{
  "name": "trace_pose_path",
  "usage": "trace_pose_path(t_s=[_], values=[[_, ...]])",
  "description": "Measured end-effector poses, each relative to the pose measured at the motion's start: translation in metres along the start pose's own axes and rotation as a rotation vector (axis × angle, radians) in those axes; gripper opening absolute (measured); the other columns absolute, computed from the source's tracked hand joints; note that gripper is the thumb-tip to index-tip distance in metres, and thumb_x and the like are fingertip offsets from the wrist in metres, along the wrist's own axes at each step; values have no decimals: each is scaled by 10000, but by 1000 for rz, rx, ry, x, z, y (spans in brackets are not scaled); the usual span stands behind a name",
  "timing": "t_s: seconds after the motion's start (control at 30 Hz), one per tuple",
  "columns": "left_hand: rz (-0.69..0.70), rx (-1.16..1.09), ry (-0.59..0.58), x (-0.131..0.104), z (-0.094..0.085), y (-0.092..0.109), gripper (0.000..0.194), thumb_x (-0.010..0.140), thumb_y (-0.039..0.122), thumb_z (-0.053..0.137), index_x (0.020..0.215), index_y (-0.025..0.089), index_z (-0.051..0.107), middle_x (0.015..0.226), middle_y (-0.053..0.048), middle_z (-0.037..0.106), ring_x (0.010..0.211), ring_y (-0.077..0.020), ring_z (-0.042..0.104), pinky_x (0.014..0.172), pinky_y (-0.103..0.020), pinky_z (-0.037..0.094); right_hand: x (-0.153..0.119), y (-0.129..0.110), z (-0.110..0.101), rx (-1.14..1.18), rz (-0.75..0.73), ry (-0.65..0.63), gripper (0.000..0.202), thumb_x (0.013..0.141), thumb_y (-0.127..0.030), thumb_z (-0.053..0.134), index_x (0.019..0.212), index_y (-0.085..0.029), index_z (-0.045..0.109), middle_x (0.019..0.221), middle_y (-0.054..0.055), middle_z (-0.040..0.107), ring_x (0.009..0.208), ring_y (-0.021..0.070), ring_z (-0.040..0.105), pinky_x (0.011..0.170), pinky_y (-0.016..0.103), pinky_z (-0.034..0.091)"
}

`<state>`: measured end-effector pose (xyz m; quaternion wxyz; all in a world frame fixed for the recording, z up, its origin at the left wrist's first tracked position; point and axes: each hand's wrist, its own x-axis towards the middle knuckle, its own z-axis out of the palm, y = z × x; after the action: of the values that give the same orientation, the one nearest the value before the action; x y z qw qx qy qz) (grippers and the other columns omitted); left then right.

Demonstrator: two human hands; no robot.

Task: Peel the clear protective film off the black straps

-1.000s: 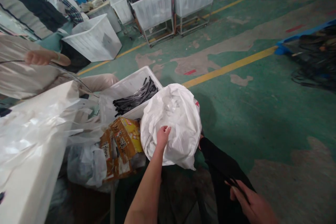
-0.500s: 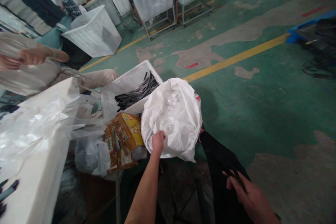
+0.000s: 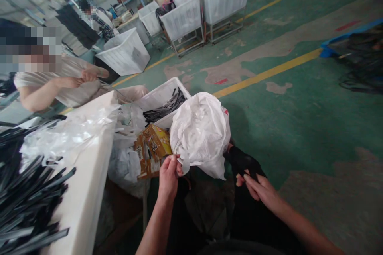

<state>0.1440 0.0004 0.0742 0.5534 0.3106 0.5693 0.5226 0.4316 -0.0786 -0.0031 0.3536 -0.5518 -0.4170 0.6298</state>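
A green workshop floor (image 3: 299, 119) runs beside your white bench (image 3: 89, 175). Your left hand (image 3: 168, 175) pinches the lower edge of the white sack (image 3: 200, 131), which bulges up and away from it. Your right hand (image 3: 257, 188), fingers closed on black fabric (image 3: 242, 159), sits just right of the sack. Half a second ago the right hand was lower and farther off; it has since come up toward the sack.
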Motion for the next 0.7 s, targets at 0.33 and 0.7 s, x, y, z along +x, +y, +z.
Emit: trace_pose_path(t_s=[0.33, 0.7], values=[[481, 270, -202, -122, 7, 13, 156, 906, 289, 549, 926, 246, 698, 615, 18, 620, 578, -134, 564, 601, -258, 457, -53, -57, 87, 812, 267, -631, 380, 889, -508, 615, 1036, -158, 622, 693, 8, 609, 389, 25, 166, 397, 176, 197], [672, 510, -706, -185, -33, 27, 200, 886, 255, 503, 932, 255, 698, 832, -68, 690, 790, -220, 622, 732, -352, 487, -53, -95, 83, 462, -119, -300, 437, 819, -493, 686, 953, -78, 689, 437, -88, 387, 391, 59, 280, 399, 195, 224]])
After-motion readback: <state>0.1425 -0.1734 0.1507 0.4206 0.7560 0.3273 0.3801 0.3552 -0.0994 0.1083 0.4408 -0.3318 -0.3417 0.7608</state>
